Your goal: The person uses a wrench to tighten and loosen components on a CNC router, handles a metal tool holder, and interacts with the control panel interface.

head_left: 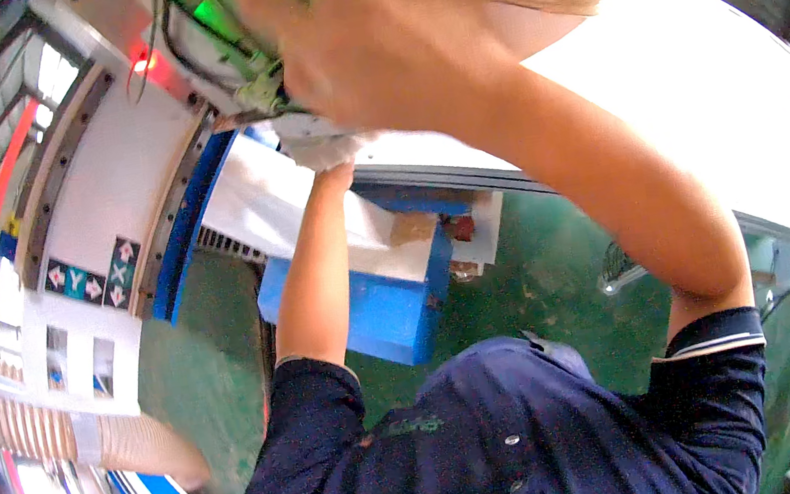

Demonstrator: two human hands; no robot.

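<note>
Above the green workshop floor [521,280], both hands reach up: right hand [367,44] curled near wiring [227,58], left hand [326,151] gripping white cloth [300,144], grips partly hidden.

A crumpled white cloth [321,148] sits bunched against the underside of a white machine housing with black cables [185,44], overhead.

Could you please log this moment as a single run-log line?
left hand: raised, at white cloth | right hand: raised by wired machine part | below: blue box, green floor
</note>
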